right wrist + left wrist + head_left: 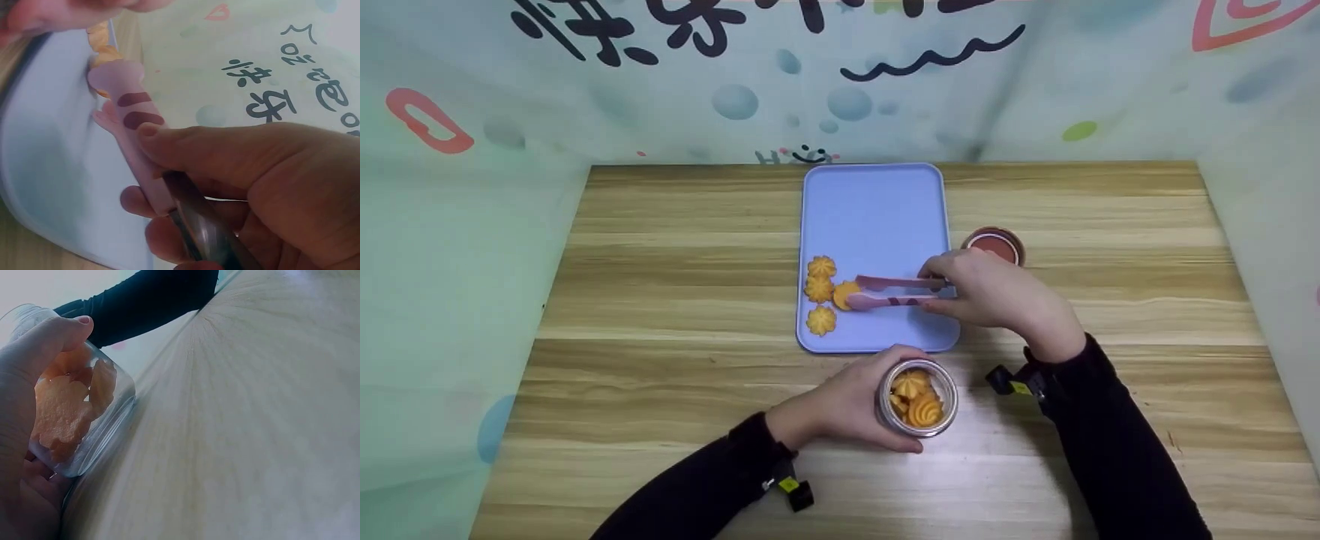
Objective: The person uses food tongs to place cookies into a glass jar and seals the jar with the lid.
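My right hand [997,296] holds pink tongs [896,301] with metal handles over the blue tray [877,217]. The tips of the tongs are at a round cookie [844,295] near the tray's left side, one tip overlapping it in the head view. Three more flower-shaped cookies [820,320] lie along the tray's left edge. In front of the tray, my left hand [859,401] is wrapped round a clear glass jar [952,409] with several cookies [919,397] inside. The left wrist view shows the jar upright on the table, thumb across its side.
A reddish-brown round lid [996,246] lies to the right of the tray, partly behind my right hand. The wood-grain table [675,300] ends at the back against a printed cloth [697,97]. Cloth also hangs along both sides.
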### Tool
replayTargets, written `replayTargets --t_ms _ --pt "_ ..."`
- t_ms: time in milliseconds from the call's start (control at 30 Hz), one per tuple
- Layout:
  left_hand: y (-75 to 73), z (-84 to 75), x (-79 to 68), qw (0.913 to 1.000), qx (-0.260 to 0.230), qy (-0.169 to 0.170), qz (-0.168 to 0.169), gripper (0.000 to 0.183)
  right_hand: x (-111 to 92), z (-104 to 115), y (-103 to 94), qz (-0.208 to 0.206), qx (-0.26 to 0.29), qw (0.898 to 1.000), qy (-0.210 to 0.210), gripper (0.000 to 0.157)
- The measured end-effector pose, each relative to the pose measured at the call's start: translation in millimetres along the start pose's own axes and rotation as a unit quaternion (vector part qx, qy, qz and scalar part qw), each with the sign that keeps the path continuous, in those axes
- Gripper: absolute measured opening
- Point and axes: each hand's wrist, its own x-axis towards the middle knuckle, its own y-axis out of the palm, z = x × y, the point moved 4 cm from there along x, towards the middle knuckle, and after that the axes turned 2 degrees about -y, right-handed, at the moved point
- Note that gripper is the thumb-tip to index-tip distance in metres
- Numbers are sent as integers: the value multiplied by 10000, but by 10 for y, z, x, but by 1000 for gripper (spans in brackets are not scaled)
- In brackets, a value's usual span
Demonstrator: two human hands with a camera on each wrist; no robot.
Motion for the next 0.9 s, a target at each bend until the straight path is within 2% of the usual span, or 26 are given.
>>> replayTargets --t_ms 300,700,900 --pt "17 35 6 10000 16 -52 61 100 95 -38 96 -191 114 9997 65 42" --pt "-10 -27 -1 10000 -18 85 7 97 145 -31 161 -252 171 9995 30 35" --pt "44 84 19 9999 -34 141 -46 99 145 -38 158 -306 127 9994 -107 30"
